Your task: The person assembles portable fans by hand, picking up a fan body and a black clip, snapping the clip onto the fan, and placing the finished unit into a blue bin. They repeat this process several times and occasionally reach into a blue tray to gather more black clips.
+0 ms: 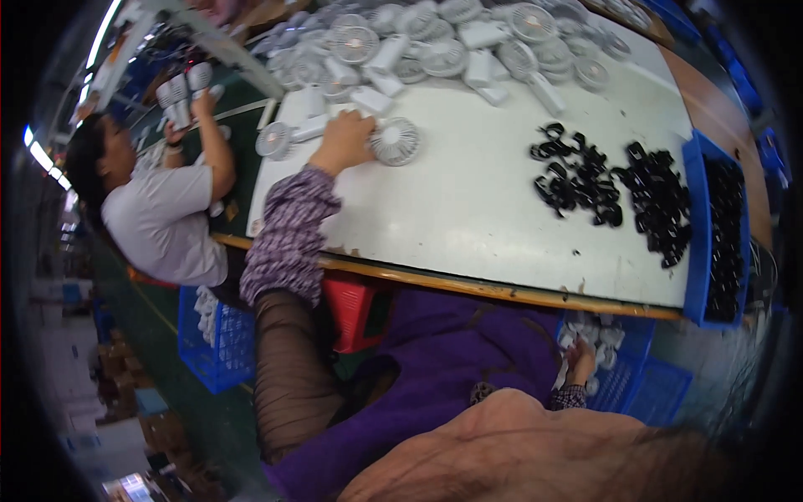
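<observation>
My left hand (345, 140) is closed on a small white handheld fan (395, 140) at the left part of the table, its round grille facing up. The fingers cover the part of the fan they grip. Just left of this hand lies another white fan (274, 140), flat on the tabletop. Down at the right, below the table edge, my right hand (580, 360) reaches into a blue basket (615, 381) among white fan parts (611, 337). Its fingers are too small and partly hidden to show whether they grip a piece.
A large heap of white fans (443, 57) covers the table's far side. Black curved clips (577, 176) lie in piles at the right, beside a blue bin (696, 226) of black pieces. A co-worker (159, 201) at the left holds several fans. A red stool (347, 309) stands under the table.
</observation>
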Motion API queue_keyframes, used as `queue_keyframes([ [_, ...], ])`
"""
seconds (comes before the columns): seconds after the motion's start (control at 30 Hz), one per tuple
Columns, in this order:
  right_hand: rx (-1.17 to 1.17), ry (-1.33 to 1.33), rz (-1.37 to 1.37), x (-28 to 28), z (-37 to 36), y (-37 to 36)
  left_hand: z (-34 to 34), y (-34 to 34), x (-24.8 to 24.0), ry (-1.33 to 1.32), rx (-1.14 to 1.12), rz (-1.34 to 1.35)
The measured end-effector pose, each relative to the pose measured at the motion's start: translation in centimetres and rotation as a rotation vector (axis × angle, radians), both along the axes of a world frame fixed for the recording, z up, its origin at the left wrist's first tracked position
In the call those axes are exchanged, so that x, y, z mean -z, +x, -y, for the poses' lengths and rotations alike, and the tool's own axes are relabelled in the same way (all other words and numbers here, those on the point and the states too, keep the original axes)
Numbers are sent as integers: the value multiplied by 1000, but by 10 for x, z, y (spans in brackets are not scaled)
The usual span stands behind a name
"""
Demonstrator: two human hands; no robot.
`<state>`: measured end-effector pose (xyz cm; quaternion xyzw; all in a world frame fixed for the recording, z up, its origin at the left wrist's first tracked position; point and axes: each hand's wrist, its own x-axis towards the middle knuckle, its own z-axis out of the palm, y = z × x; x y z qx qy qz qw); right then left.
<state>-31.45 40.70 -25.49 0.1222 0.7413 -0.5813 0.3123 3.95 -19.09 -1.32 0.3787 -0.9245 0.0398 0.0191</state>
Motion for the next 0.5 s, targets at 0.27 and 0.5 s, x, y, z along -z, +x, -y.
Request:
queue_keyframes([
  [0.27, -276, -301, -539, -207, 98, 7, -169, -49, 14, 310, 125, -619],
  [0.5, -663, -575, -628, -267, 242, 85, -264, -123, 7, 561, 295, -830],
])
